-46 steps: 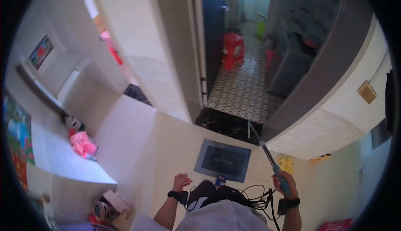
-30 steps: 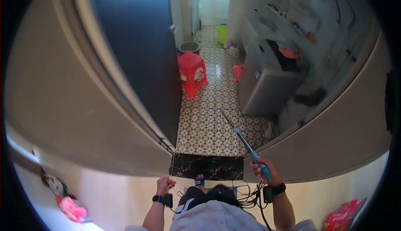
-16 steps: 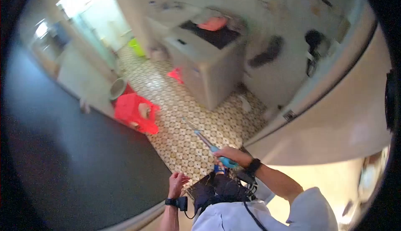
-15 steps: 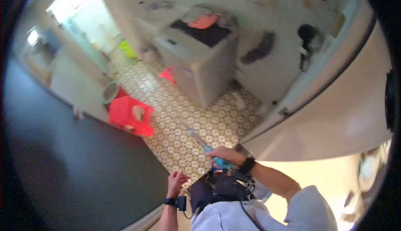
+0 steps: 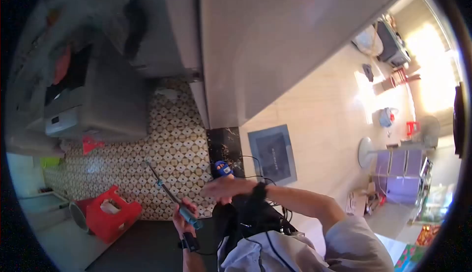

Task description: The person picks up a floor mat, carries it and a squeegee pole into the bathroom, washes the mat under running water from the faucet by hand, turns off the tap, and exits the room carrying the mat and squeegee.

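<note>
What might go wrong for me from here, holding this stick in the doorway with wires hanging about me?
Your blue sandal shows at the black doorstep; if the step is raised, which is hard to judge, you might trip.

The stick in your left hand might knock the red stool if it swings that way.

The black wire across your shirt could catch on your right arm as you turn.

The teal handle (image 5: 189, 217) looks like smooth plastic, its shaft (image 5: 170, 193) metallic; the red stool (image 5: 110, 225) plastic, the black threshold (image 5: 224, 141) glossy.
</note>
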Demonstrator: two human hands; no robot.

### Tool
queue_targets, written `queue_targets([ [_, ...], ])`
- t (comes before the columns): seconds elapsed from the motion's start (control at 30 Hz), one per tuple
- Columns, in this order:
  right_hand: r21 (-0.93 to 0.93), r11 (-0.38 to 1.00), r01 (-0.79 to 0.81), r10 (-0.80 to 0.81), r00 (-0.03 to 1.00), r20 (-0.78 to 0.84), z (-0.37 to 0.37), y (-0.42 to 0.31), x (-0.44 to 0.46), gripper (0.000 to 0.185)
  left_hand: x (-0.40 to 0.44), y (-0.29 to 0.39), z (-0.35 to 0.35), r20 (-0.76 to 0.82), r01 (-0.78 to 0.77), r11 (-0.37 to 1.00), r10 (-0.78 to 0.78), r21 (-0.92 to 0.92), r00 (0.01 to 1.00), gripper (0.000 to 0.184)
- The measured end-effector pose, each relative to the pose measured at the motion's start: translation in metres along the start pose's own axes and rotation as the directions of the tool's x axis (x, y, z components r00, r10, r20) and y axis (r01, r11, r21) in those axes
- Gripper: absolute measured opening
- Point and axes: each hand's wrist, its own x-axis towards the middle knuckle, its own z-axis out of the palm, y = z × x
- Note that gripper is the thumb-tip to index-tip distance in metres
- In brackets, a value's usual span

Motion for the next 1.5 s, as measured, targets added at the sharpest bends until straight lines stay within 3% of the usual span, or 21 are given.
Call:
queue_targets([
  [0.03,0.049,0.989,0.140,-0.130,0.978,-0.166,-0.009,0.053,-0.017,0.033,0.001,-0.001,-0.010,-0.010,0.027,1.000,-0.027,0.006,1.000,0.027],
  [0.07,0.135,0.961,-0.241,0.262,0.950,-0.170,-0.045,-0.018,-0.080,0.029,0.002,-0.001,-0.028,-0.010,0.046,0.999,-0.046,-0.001,0.999,0.027],
  [0.1,0.080,0.979,-0.188,0.203,0.930,-0.307,-0.057,0.043,-0.106,0.028,0.002,-0.002,-0.038,-0.014,0.060,0.998,-0.061,-0.009,0.998,0.028],
  [0.13,0.169,0.887,-0.429,0.459,0.792,-0.403,-0.070,0.040,-0.143,0.028,0.001,-0.008,-0.039,-0.092,0.109,0.990,-0.118,-0.093,0.989,0.029],
  [0.17,0.048,0.899,-0.435,0.405,0.786,-0.467,-0.080,0.075,-0.176,0.026,-0.001,-0.014,-0.040,-0.094,0.119,0.988,-0.128,-0.093,0.987,0.029],
  [0.2,0.147,0.883,-0.446,0.452,0.720,-0.527,-0.085,0.095,-0.211,0.026,-0.002,-0.021,-0.041,-0.157,0.113,0.992,-0.120,-0.054,0.980,0.029],
  [0.3,0.361,0.759,-0.542,0.634,0.489,-0.599,-0.091,0.149,-0.288,0.029,-0.001,-0.042,-0.062,-0.213,0.134,0.990,-0.139,-0.040,0.967,0.029],
  [0.4,0.404,0.666,-0.627,0.716,0.385,-0.583,-0.098,0.233,-0.337,0.032,0.007,-0.071,-0.089,-0.188,0.170,0.983,-0.180,-0.070,0.966,0.028],
  [0.57,0.297,0.600,-0.743,0.766,0.425,-0.482,-0.124,0.394,-0.352,0.039,0.022,-0.137,-0.136,-0.326,0.180,0.983,-0.162,0.025,0.931,0.027],
  [0.77,0.184,0.677,-0.713,0.694,0.535,-0.481,-0.129,0.604,-0.314,0.035,0.022,-0.234,-0.177,-0.569,0.189,0.889,0.092,0.416,0.817,0.028],
  [0.87,0.230,0.625,-0.746,0.734,0.460,-0.501,-0.136,0.699,-0.293,0.026,0.035,-0.266,-0.214,-0.617,0.244,0.811,0.173,0.531,0.768,0.036],
  [0.93,0.396,0.674,-0.623,0.723,0.447,-0.526,-0.133,0.740,-0.284,0.038,0.046,-0.281,-0.231,-0.651,0.248,0.811,0.202,0.531,0.732,0.037],
  [1.0,0.225,0.699,-0.679,0.600,0.385,-0.701,-0.131,0.795,-0.262,0.040,0.059,-0.300,-0.239,-0.675,0.241,0.812,0.235,0.532,0.699,0.039],
  [1.03,0.355,0.683,-0.638,0.664,0.341,-0.666,-0.139,0.796,-0.253,0.041,0.063,-0.311,-0.234,-0.686,0.234,0.807,0.265,0.543,0.678,0.039],
  [1.1,0.262,0.731,-0.630,0.564,0.340,-0.753,-0.147,0.817,-0.230,0.045,0.062,-0.308,-0.238,-0.695,0.217,0.791,0.327,0.572,0.641,0.039],
  [1.17,0.218,0.796,-0.565,0.433,0.279,-0.857,-0.149,0.857,-0.203,0.046,0.058,-0.302,-0.251,-0.659,0.224,0.800,0.262,0.557,0.705,0.040],
  [1.27,0.222,0.835,-0.503,0.383,0.242,-0.892,-0.157,0.873,-0.177,0.046,0.060,-0.302,-0.247,-0.637,0.227,0.774,0.276,0.591,0.720,0.041],
  [1.33,0.228,0.777,-0.587,0.381,0.149,-0.912,-0.157,0.880,-0.161,0.049,0.070,-0.320,-0.230,-0.615,0.231,0.699,0.365,0.677,0.699,0.041],
  [1.37,0.219,0.789,-0.574,0.377,0.171,-0.910,-0.157,0.879,-0.158,0.049,0.072,-0.328,-0.224,-0.580,0.241,0.615,0.439,0.751,0.686,0.041],
  [1.43,0.403,0.797,-0.450,0.509,0.141,-0.849,-0.160,0.876,-0.158,0.039,0.073,-0.332,-0.224,-0.574,0.216,0.621,0.462,0.754,0.676,0.040],
  [1.5,0.296,0.797,-0.526,0.466,0.225,-0.855,-0.163,0.882,-0.153,0.034,0.073,-0.328,-0.226,-0.571,0.196,0.631,0.470,0.750,0.673,0.040],
])
